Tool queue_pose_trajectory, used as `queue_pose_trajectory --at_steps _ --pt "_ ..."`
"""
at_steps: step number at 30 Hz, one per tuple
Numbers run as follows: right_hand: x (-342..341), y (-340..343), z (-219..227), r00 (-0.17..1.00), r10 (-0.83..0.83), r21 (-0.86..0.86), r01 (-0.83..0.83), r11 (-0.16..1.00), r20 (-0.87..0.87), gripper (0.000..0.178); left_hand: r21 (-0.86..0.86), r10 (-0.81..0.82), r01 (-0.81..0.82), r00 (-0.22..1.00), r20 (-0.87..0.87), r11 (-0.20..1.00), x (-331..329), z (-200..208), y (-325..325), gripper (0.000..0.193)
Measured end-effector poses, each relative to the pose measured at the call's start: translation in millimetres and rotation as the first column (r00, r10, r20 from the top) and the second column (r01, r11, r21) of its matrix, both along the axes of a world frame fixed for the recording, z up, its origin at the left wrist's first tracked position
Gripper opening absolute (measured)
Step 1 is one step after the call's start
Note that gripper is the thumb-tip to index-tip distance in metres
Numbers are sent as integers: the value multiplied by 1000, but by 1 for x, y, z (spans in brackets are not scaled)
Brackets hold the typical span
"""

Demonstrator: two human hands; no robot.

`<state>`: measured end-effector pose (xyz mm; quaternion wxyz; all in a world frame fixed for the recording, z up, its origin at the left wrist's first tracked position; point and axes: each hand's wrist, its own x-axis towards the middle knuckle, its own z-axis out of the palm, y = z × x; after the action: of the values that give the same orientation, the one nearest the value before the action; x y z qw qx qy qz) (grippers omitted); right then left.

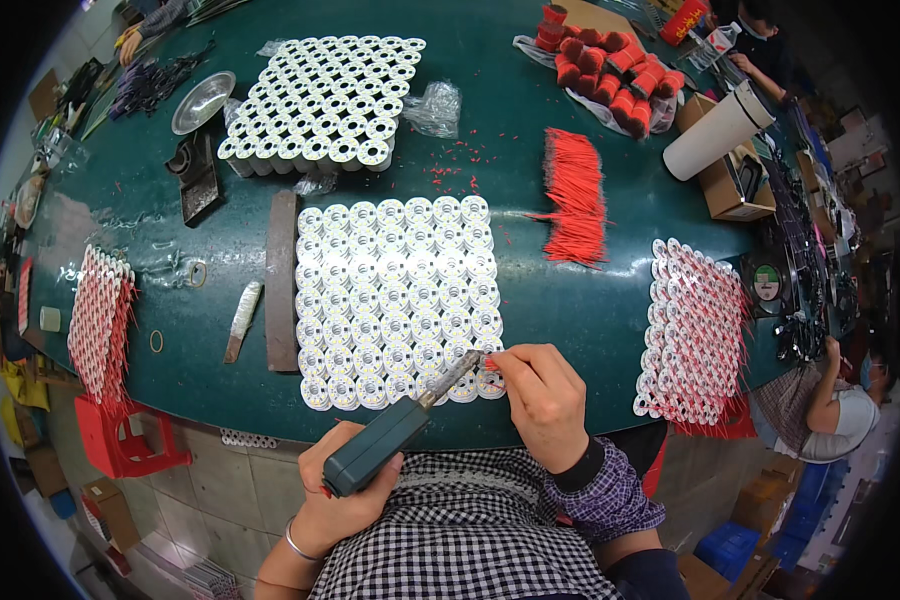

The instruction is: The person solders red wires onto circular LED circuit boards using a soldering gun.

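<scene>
My left hand (342, 508) is closed around the handle of a dark green soldering gun (378, 446). Its metal tip reaches the lower right corner of a square block of round white LED boards (395, 270), set in close rows on the table. Over that same corner my right hand (550, 408) pinches short red wires (490, 365) between thumb and fingers, right beside the tip. Whether the tip touches a wire or a board is too small to tell. A grey metal bar (282, 280) lies along the block's left side.
A bundle of red wires (574, 195) lies at the right, with red wire bundles on plastic (620, 75) behind. Another block of LED boards (320, 100) stands farther back. Wired boards (692, 335) hang at the right edge, more (100, 325) at the left. A white tumbler (718, 130) leans on a carton.
</scene>
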<state>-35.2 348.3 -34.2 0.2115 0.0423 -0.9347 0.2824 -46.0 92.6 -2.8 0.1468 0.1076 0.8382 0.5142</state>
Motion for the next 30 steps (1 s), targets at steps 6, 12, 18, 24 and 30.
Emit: queue_pose_trajectory --at_steps 6,12,18,24,30 --pt "0 0 -1 1000 0 5 0 1000 1 26 82 -13 27 986 -164 996 -1 -2 3 17" --pt "0 0 -1 1000 -9 10 9 1000 15 25 75 16 -8 994 -107 997 1 1 -2 18" --pt "1 2 11 998 -16 3 16 1000 54 25 83 17 -9 995 -97 997 -1 0 -1 23" --pt "-1 7 19 997 -78 58 80 995 -25 26 95 31 -26 998 -52 995 -5 2 2 24" --pt "-4 8 1 998 -53 -24 53 998 -21 27 107 20 -13 998 -63 994 -9 3 8 23"
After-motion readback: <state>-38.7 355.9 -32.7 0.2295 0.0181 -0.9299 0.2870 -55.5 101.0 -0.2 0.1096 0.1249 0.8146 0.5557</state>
